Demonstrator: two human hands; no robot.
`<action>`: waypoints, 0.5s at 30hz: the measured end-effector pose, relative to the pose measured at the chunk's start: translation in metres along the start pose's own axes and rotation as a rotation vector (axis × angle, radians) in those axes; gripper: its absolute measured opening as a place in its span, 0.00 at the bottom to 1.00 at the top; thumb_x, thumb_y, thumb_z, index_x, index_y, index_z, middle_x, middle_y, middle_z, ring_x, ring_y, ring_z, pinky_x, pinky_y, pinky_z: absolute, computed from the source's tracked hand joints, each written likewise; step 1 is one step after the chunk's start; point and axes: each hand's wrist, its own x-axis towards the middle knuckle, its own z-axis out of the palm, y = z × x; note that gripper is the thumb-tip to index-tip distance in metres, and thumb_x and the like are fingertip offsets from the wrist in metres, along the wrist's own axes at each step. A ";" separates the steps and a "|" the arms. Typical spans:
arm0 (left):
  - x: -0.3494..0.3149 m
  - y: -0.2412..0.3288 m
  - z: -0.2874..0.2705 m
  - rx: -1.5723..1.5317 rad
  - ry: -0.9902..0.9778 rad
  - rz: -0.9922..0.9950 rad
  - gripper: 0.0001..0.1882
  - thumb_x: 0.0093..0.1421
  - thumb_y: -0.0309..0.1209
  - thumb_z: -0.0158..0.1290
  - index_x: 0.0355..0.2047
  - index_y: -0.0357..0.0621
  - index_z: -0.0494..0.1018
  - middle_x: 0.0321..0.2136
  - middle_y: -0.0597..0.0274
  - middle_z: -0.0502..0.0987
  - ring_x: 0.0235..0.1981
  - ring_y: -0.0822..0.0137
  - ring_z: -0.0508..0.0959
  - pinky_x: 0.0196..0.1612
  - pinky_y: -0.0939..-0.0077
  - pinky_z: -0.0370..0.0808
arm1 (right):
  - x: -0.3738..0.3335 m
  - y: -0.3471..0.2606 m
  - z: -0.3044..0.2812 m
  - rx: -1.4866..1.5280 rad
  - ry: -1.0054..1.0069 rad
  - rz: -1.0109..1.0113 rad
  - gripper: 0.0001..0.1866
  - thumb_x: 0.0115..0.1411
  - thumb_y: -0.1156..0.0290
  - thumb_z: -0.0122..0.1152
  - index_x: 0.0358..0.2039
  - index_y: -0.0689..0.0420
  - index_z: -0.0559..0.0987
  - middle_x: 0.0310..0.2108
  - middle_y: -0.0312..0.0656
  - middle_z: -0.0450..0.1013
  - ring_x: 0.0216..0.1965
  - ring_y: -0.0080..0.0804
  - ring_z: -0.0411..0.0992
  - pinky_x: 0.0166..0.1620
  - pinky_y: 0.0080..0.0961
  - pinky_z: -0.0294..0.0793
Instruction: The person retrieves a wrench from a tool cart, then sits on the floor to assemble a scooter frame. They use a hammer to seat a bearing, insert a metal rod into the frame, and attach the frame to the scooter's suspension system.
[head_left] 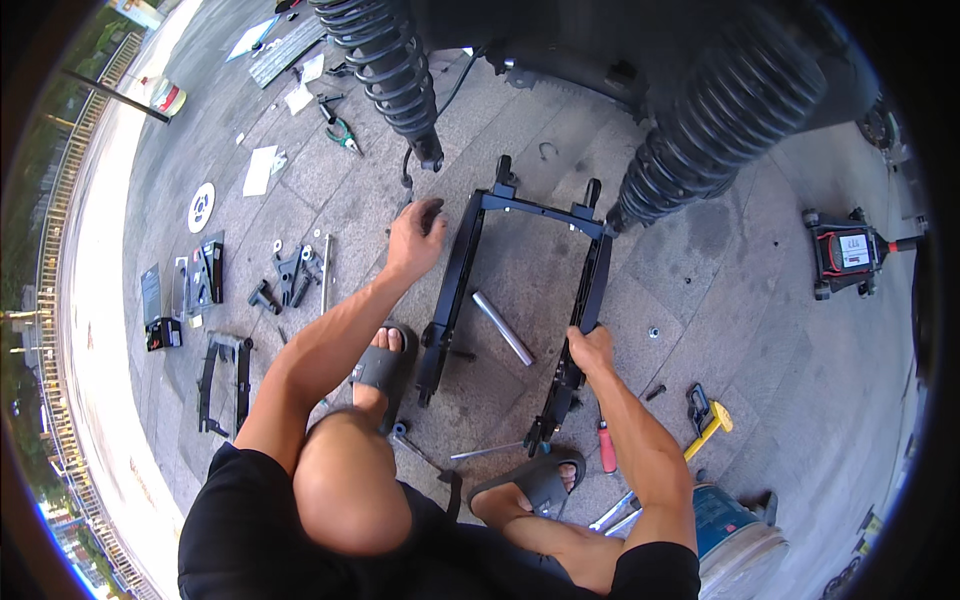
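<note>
A black U-shaped metal frame (pixel 463 262) stands between my feet and the two coil-spring shock absorbers (pixel 392 75) hanging above it. My right hand (pixel 590 350) is closed around the frame's right arm, near its lower part. To the left of the frame, my left hand (pixel 418 238) is raised with its fingers loosely bent and apart, and nothing shows in it. A silver metal tube (pixel 503 328) lies on the paving inside the frame. The second shock absorber (pixel 700 125) hangs just past the frame's upper right corner.
Pliers with green handles (pixel 342 134) and papers (pixel 259 171) lie at the far left. Black brackets (pixel 290 275) and a smaller black frame (pixel 224 380) are at left. A floor jack (pixel 848 252), a yellow hammer (pixel 712 428), a red-handled tool (pixel 607 447) and a bucket (pixel 735 545) are at right.
</note>
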 end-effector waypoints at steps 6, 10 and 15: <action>0.090 0.005 0.061 -0.241 -0.026 -0.167 0.21 0.63 0.37 0.50 0.52 0.38 0.69 0.44 0.51 0.75 0.42 0.63 0.77 0.46 0.70 0.73 | -0.014 0.001 0.014 -0.001 0.065 0.094 0.23 0.50 0.60 0.62 0.39 0.67 0.76 0.36 0.59 0.74 0.41 0.54 0.74 0.46 0.41 0.70; 0.105 0.002 0.074 -0.308 -0.089 -0.239 0.22 0.64 0.38 0.49 0.54 0.38 0.67 0.48 0.51 0.74 0.48 0.63 0.75 0.53 0.69 0.70 | -0.055 -0.036 0.007 -0.220 0.388 -0.389 0.27 0.50 0.62 0.64 0.48 0.64 0.71 0.46 0.59 0.67 0.50 0.56 0.66 0.53 0.44 0.65; 0.063 0.001 0.043 -0.412 -0.222 -0.110 0.19 0.62 0.35 0.52 0.50 0.36 0.69 0.39 0.52 0.77 0.41 0.64 0.77 0.46 0.71 0.72 | -0.041 -0.154 0.012 -0.119 0.312 -0.933 0.20 0.54 0.69 0.59 0.47 0.64 0.71 0.47 0.56 0.67 0.50 0.54 0.66 0.55 0.40 0.64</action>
